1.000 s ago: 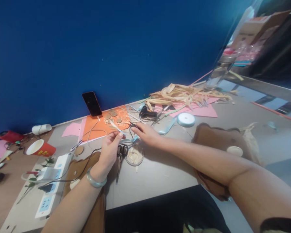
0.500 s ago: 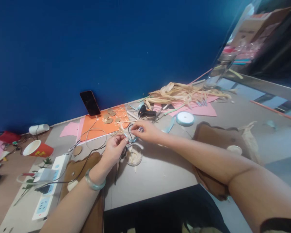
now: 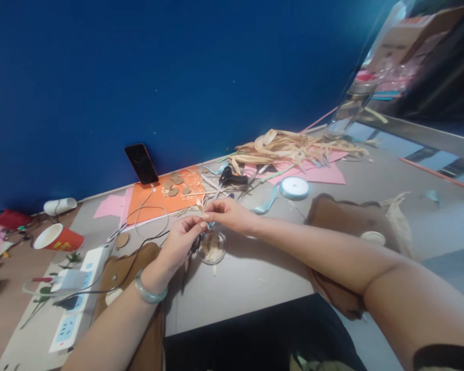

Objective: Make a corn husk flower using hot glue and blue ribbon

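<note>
My left hand and my right hand meet fingertip to fingertip above a small clear round dish of straw bits. Both pinch a thin pale straw strip with a bit of light blue ribbon below it. A jade bangle sits on my left wrist. Black-handled scissors lie under my left hand, partly hidden. An orange sheet with several brown card discs lies just beyond my hands.
A phone leans on the blue wall. A straw pile lies on pink paper, with a ribbon spool and black glue gun near it. Left: a red cup and power strip. Brown fabric lies right.
My right hand drew back from the black cable toward my left hand. The two hands closed together on the straw strip over the dish.
</note>
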Demonstrator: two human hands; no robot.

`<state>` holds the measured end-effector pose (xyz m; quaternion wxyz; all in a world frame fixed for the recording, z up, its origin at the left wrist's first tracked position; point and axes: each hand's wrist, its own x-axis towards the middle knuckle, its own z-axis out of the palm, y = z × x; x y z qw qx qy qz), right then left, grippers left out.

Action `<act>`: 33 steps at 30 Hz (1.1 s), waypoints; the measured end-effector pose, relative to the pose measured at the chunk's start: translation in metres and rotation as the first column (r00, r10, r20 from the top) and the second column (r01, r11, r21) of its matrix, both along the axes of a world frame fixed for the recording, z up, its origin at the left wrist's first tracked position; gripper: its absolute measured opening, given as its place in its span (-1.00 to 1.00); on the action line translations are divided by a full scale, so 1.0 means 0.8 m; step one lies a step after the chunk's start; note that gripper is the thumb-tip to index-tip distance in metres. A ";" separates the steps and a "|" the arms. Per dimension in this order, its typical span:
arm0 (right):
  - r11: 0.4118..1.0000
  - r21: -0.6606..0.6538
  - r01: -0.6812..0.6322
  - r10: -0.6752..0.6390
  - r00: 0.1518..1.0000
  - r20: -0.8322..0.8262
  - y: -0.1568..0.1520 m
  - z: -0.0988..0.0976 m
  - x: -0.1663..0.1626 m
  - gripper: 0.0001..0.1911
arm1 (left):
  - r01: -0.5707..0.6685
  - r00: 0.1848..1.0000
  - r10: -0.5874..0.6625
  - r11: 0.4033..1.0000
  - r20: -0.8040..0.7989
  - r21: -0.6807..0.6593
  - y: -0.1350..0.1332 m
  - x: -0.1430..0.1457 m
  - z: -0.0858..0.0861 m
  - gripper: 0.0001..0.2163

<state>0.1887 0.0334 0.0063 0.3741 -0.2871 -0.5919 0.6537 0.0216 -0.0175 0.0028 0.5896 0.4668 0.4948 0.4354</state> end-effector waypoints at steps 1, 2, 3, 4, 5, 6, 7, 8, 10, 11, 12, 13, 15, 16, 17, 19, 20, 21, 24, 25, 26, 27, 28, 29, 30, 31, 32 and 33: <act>1.000 -0.014 0.005 -0.005 1.000 -0.019 0.000 0.001 0.000 -0.72 | 0.003 0.998 -0.001 1.000 0.066 -0.029 0.000 0.000 0.002 -0.77; 1.000 -0.023 0.008 -0.008 0.999 -0.038 -0.001 0.001 0.000 -0.72 | 0.005 0.993 0.001 0.999 0.121 -0.052 -0.001 0.001 0.005 -0.77; 1.000 -0.029 0.010 -0.012 0.998 -0.058 -0.001 0.001 -0.001 -0.72 | 0.009 0.986 0.002 0.998 0.164 -0.068 -0.001 0.001 0.007 -0.78; 0.999 -0.033 0.012 -0.015 0.997 -0.077 -0.002 0.001 -0.001 -0.72 | 0.017 0.981 -0.001 0.997 0.194 -0.080 -0.002 0.002 0.010 -0.80; 0.999 -0.033 0.014 -0.017 0.995 -0.094 -0.002 0.001 -0.002 -0.73 | 0.027 0.977 -0.007 0.996 0.215 -0.090 -0.002 0.002 0.012 -0.81; 0.999 -0.031 0.014 -0.018 0.994 -0.110 -0.003 0.002 -0.002 -0.73 | 0.037 0.973 -0.014 0.994 0.231 -0.098 -0.002 0.002 0.015 -0.82; 1.000 -0.030 0.009 -0.012 0.992 -0.125 -0.004 0.002 -0.002 -0.73 | 0.047 0.970 -0.021 0.993 0.243 -0.104 -0.002 0.002 0.017 -0.82; 1.000 -0.030 0.000 -0.004 0.990 -0.139 -0.005 0.003 -0.002 -0.72 | 0.054 0.967 -0.025 0.993 0.255 -0.108 -0.002 0.002 0.018 -0.83; 0.999 -0.037 -0.016 0.009 0.985 -0.170 -0.007 0.004 -0.003 -0.72 | 0.066 0.960 -0.033 0.991 0.277 -0.113 -0.001 0.001 0.018 -0.83; 0.999 -0.044 -0.017 0.009 0.983 -0.184 -0.009 0.004 -0.003 -0.71 | 0.076 0.958 -0.040 0.990 0.285 -0.116 -0.001 0.000 0.017 -0.83; 0.998 -0.055 -0.014 0.003 0.981 -0.195 -0.010 0.005 -0.003 -0.71 | 0.088 0.955 -0.050 0.989 0.291 -0.121 -0.002 0.000 0.016 -0.83; 0.998 -0.065 -0.012 -0.002 0.979 -0.203 -0.011 0.005 -0.004 -0.71 | 0.103 0.953 -0.062 0.987 0.297 -0.125 -0.002 -0.001 0.015 -0.83; 0.996 -0.083 -0.012 -0.006 0.977 -0.211 -0.013 0.005 -0.004 -0.70 | 0.133 0.949 -0.089 0.983 0.303 -0.128 -0.003 -0.002 0.013 -0.83; 0.996 -0.087 -0.016 -0.004 0.977 -0.215 -0.014 0.005 -0.005 -0.70 | 0.140 0.948 -0.097 0.983 0.302 -0.122 -0.003 -0.003 0.012 -0.83; 0.996 -0.089 -0.018 -0.002 0.976 -0.219 -0.014 0.005 -0.005 -0.70 | 0.146 0.949 -0.105 0.982 0.296 -0.121 -0.003 -0.003 0.012 -0.83; 0.996 -0.087 -0.023 0.003 0.974 -0.227 -0.016 0.005 -0.005 -0.70 | 0.159 0.950 -0.118 0.980 0.290 -0.120 -0.003 -0.003 0.012 -0.83; 0.996 -0.084 -0.026 0.006 0.973 -0.231 -0.017 0.004 -0.005 -0.69 | 0.165 0.950 -0.124 0.979 0.288 -0.122 -0.003 -0.003 0.012 -0.82; 0.996 -0.081 -0.030 0.011 0.973 -0.232 -0.018 0.004 -0.004 -0.69 | 0.172 0.949 -0.131 0.978 0.288 -0.122 -0.003 -0.003 0.012 -0.82; 0.997 -0.074 -0.038 0.021 0.973 -0.228 -0.019 0.004 -0.004 -0.70 | 0.179 0.949 -0.141 0.978 0.282 -0.110 -0.004 -0.003 0.014 -0.81; 0.997 -0.072 -0.038 0.021 0.974 -0.227 -0.020 0.004 -0.004 -0.70 | 0.178 0.950 -0.143 0.979 0.278 -0.104 -0.004 -0.002 0.014 -0.81; 0.997 -0.070 -0.038 0.021 0.974 -0.226 -0.020 0.004 -0.004 -0.70 | 0.176 0.951 -0.144 0.980 0.273 -0.097 -0.004 -0.002 0.015 -0.80; 0.997 -0.071 -0.040 0.023 0.974 -0.225 -0.021 0.004 -0.005 -0.70 | 0.175 0.953 -0.144 0.980 0.267 -0.094 -0.005 -0.002 0.016 -0.80; 0.996 -0.074 -0.042 0.025 0.974 -0.226 -0.021 0.004 -0.005 -0.70 | 0.173 0.955 -0.144 0.981 0.260 -0.093 -0.005 -0.001 0.016 -0.80; 0.996 -0.082 -0.044 0.024 0.974 -0.227 -0.021 0.004 -0.005 -0.69 | 0.171 0.957 -0.142 0.980 0.252 -0.097 -0.006 -0.001 0.017 -0.79; 0.995 -0.092 -0.045 0.023 0.973 -0.229 -0.021 0.004 -0.005 -0.69 | 0.168 0.960 -0.139 0.980 0.245 -0.103 -0.006 0.000 0.018 -0.78; 0.994 -0.102 -0.045 0.020 0.973 -0.231 -0.022 0.004 -0.006 -0.69 | 0.162 0.963 -0.132 0.981 0.237 -0.110 -0.007 0.000 0.019 -0.78; 0.993 -0.112 -0.045 0.017 0.972 -0.234 -0.022 0.004 -0.006 -0.69 | 0.153 0.965 -0.124 0.981 0.230 -0.116 -0.007 0.001 0.020 -0.77; 0.992 -0.121 -0.043 0.013 0.972 -0.236 -0.022 0.005 -0.006 -0.69 | 0.144 0.968 -0.115 0.982 0.223 -0.120 -0.008 0.002 0.021 -0.76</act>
